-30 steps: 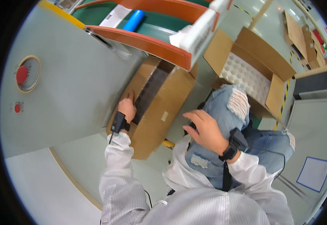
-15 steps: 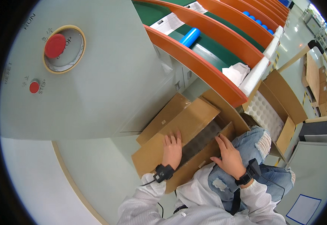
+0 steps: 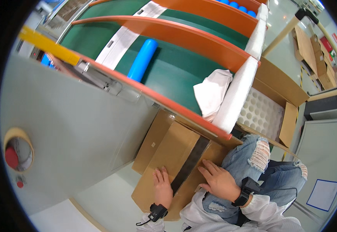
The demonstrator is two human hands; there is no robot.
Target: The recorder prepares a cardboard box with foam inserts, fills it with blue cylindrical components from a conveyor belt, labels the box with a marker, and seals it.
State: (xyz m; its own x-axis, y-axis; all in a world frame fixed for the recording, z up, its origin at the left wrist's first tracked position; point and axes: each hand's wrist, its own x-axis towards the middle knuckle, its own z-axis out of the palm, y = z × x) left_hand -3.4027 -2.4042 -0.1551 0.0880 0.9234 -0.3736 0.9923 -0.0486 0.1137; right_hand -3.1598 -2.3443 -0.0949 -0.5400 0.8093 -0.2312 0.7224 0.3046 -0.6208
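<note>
A brown cardboard box [image 3: 175, 149] stands low in front of me, its two long top flaps leaning in over a dark gap. My left hand [image 3: 163, 188] lies on the left flap with its fingers stretched out. On the right flap, beside my knee, rests my right hand [image 3: 219, 181], fingers extended and thumb apart. Both palms press on cardboard and grip nothing. The box's contents are hidden in the shadow of the gap.
Orange-walled green conveyor lanes [image 3: 172, 69] run above the box, with a blue cylinder [image 3: 143, 60] and a crumpled white cloth [image 3: 213, 92] on one. To the right, an open carton [image 3: 288, 123] holds a white tray with round holes [image 3: 259, 114]. A grey machine cabinet [image 3: 79, 127] stands left.
Both flaps have swung inward under my hands, so the gap between them is narrower. My view has shifted, bringing more of the conveyor lane into sight.
</note>
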